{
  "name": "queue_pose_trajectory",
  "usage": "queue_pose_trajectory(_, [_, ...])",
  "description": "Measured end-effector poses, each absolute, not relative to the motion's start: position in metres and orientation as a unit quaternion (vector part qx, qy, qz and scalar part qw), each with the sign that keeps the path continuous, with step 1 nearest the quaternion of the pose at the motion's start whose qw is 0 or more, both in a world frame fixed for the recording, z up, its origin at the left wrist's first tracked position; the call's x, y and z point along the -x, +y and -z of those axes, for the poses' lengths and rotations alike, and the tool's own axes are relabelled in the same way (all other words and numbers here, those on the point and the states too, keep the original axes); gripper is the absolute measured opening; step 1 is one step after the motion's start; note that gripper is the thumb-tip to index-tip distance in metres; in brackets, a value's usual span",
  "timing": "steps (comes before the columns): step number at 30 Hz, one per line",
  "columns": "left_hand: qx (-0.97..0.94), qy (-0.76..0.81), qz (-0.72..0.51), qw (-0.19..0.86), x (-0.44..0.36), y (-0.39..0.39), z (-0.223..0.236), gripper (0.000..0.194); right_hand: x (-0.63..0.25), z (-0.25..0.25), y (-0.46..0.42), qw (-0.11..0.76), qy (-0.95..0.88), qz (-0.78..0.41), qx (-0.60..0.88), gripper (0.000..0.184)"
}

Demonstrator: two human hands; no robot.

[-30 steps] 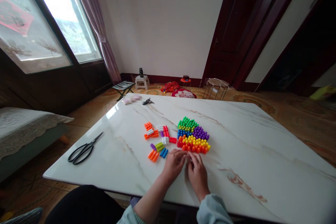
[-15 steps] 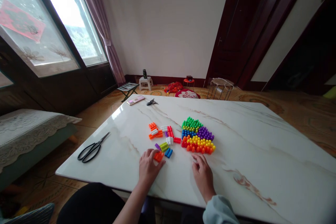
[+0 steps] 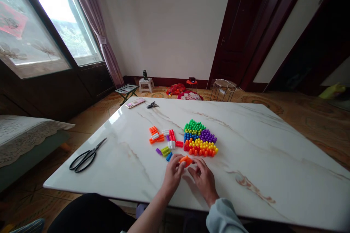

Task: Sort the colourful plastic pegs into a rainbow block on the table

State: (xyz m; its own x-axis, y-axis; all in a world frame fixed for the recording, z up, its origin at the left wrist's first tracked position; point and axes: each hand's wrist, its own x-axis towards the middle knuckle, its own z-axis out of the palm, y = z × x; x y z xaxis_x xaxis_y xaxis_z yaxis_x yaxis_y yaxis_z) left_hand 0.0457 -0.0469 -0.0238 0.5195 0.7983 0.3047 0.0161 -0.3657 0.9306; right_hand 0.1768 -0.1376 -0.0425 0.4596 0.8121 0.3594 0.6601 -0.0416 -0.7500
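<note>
On the white marble table stands a block of joined pegs in green, blue, purple, yellow, orange and red. Just in front of it my left hand pinches an orange peg piece. My right hand is beside it with its fingertips touching the same orange piece. To the left lie several loose pegs in orange, white, red, green, purple and blue.
Black scissors lie near the table's left edge. A pink phone and a small bunch of keys rest at the far left corner. Beyond the table, stools and toys stand on the floor. A bed sits at left.
My left hand picked up an orange piece from the loose pile and carried it right, to just in front of the block. My right hand closed in to meet it.
</note>
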Motion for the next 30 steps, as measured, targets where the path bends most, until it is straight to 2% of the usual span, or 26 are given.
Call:
queue_pose_trajectory(7, [-0.818,0.251,-0.334,0.395,-0.075,-0.049,0.036,0.022,-0.184,0.042,-0.136,0.548,-0.477,-0.063,0.685,0.028])
queue_pose_trajectory(13, [-0.843,0.291,-0.306,0.333,-0.076,-0.053,0.035,0.031,-0.182,0.044,-0.136,0.558,-0.462,-0.047,0.688,0.029])
queue_pose_trajectory(20, [-0.827,0.3,-0.32,0.352,-0.077,-0.051,0.04,0.026,-0.187,0.052,-0.139,0.567,-0.405,0.024,0.717,0.026])
queue_pose_trajectory(26, [-0.813,0.301,-0.338,0.366,-0.079,-0.049,0.045,0.023,-0.196,0.057,-0.135,0.53,-0.387,0.054,0.752,0.024])
queue_pose_trajectory(30, [-0.812,0.306,-0.343,0.36,-0.079,-0.05,0.046,0.023,-0.198,0.052,-0.136,0.536,-0.362,0.085,0.758,0.025])
